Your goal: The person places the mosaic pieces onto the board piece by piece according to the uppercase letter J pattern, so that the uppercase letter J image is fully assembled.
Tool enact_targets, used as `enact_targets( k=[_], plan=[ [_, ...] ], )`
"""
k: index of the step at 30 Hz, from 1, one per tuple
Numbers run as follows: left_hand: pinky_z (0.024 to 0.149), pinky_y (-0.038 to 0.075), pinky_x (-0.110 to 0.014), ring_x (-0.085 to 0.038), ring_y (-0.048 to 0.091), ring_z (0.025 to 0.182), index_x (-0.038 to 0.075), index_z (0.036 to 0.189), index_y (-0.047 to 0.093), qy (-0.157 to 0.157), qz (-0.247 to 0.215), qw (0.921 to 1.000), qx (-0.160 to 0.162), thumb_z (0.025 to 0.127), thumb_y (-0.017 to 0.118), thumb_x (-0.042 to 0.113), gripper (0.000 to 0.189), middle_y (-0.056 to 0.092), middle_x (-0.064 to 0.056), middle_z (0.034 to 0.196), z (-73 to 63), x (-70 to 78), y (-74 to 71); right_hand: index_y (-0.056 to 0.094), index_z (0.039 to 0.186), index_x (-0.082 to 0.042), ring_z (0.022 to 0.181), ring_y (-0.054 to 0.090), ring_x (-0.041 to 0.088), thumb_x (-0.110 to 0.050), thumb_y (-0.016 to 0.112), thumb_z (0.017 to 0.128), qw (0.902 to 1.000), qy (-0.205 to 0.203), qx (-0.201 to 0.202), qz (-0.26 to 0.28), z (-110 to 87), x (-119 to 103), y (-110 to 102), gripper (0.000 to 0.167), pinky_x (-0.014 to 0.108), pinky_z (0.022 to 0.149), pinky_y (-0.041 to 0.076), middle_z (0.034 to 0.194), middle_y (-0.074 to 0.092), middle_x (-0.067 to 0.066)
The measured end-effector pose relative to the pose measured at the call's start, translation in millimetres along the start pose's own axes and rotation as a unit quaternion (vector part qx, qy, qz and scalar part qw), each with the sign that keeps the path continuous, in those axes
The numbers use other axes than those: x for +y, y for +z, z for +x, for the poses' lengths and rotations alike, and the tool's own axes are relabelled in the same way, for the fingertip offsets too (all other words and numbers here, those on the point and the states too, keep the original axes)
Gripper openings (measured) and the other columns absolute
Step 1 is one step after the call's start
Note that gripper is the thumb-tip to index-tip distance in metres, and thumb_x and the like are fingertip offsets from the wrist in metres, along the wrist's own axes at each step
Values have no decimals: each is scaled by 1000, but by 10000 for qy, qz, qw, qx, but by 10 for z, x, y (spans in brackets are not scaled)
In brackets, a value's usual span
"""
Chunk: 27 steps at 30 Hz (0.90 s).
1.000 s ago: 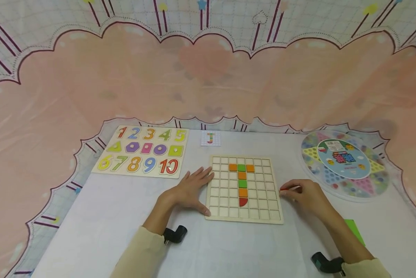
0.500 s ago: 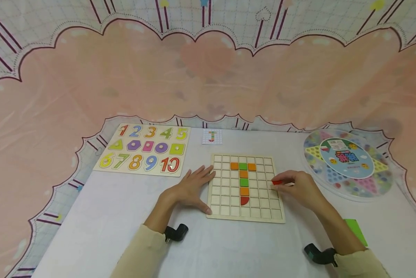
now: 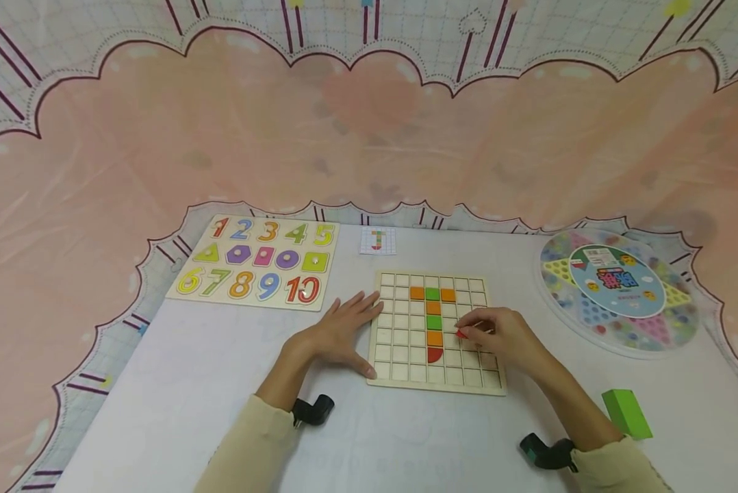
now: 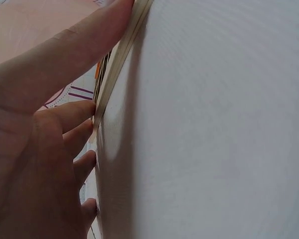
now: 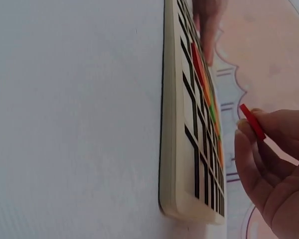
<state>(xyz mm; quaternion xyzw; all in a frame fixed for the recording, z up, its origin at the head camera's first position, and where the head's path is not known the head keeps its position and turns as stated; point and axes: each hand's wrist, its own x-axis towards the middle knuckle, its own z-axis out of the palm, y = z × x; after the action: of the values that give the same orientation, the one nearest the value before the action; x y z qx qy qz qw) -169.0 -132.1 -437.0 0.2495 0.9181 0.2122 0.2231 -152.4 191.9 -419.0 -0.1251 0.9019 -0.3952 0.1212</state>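
A wooden grid board (image 3: 400,374) lies on the white table, with orange and green square tiles (image 3: 433,322) forming a T shape and a red rounded tile (image 3: 435,355) at the stem's foot. My left hand (image 3: 338,337) rests at the board's left edge, fingers spread, thumb by the near corner. In the left wrist view its thumb and fingertips touch the board's side. My right hand (image 3: 498,335) is over the right half of the board. Between thumb and fingers it pinches a small flat red tile (image 5: 253,122), held above the grid in the right wrist view.
A number-and-shape puzzle board (image 3: 252,267) lies at back left. Behind the grid is a small card (image 3: 378,241) printed with a coloured J-like pattern. A round game box (image 3: 615,281) sits at back right, and a green block (image 3: 628,413) stands beside the right forearm.
My right hand has moved left with the red tile, from beside the board's right edge to over its squares. More of the green block shows now. My left hand stays at the board's edge.
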Motion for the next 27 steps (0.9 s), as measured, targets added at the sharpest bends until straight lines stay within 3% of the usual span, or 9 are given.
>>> enact_targets(
  k=[8, 14, 20, 27],
  plan=[
    [132, 1, -59, -28, 2, 164, 16, 163, 25, 3, -5, 10000, -24, 67, 93, 49, 122, 9, 0, 175, 9, 8, -6, 78, 112, -6, 94, 67, 16, -11, 75, 89, 9980, -522, -323, 137, 4, -89, 170, 23, 16, 79, 57, 114, 75, 11],
    [131, 1, -61, -30, 3, 164, 15, 163, 25, 15, -13, 10000, -28, 67, 92, 48, 122, 10, -2, 175, 2, 10, -18, 78, 108, -8, 89, 67, 12, -10, 79, 86, 9946, -908, -484, 159, 14, -152, 281, 22, 17, 76, 58, 106, 77, 7],
    [132, 1, -59, -28, 2, 164, 17, 164, 25, -28, -2, 10000, -71, 67, 92, 50, 122, 9, 0, 175, 5, 4, -15, 79, 94, -18, 85, 65, 7, -18, 88, 79, 9933, -963, -636, 120, 40, -218, 401, 18, 18, 74, 59, 96, 77, -4],
    [132, 1, -60, -28, 2, 164, 17, 163, 25, 1, -49, 10000, -63, 67, 92, 50, 122, 9, 0, 175, 5, 20, -18, 80, 95, -18, 77, 60, 5, -21, 90, 76, 9941, -916, -512, -287, 51, -252, 498, 21, 18, 68, 53, 91, 75, -7]
  ],
)
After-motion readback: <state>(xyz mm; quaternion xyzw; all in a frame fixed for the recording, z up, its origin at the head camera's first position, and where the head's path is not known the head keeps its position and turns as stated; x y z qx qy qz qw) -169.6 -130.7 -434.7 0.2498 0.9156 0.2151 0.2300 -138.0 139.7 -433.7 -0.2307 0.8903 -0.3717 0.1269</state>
